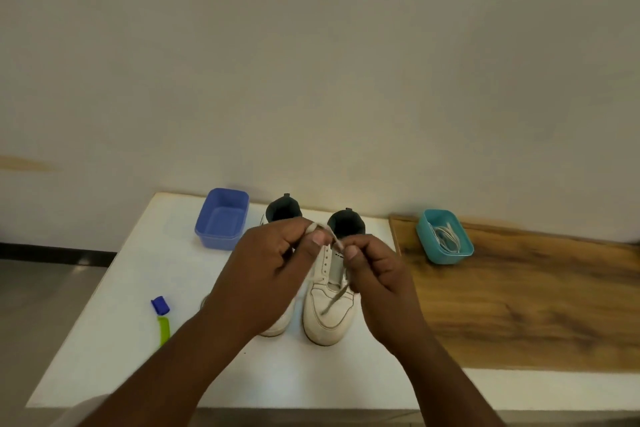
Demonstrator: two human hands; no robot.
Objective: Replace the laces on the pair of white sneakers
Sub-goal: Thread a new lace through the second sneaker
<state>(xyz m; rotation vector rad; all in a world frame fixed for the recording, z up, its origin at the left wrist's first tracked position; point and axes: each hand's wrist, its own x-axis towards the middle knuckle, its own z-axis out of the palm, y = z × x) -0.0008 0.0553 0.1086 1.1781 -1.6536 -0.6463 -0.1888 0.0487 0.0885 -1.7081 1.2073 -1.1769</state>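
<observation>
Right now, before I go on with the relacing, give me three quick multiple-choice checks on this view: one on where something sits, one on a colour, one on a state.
1. Where is the teal tub?
A. On the wooden board, to the right of the sneakers
B. Between the sneakers
C. On the floor

2. What colour is the empty tub to the left of the sneakers?
A. Red
B. Blue
C. Black

3. What are the two hands doing?
A. Resting flat on the table
B. Lifting a sneaker
C. Pinching a lace above the right-side sneaker

Key: 1 A, it stands on the wood grain; 2 B, its walls are blue; 3 C, the left hand and right hand pinch the lace over the right-side sneaker.
</observation>
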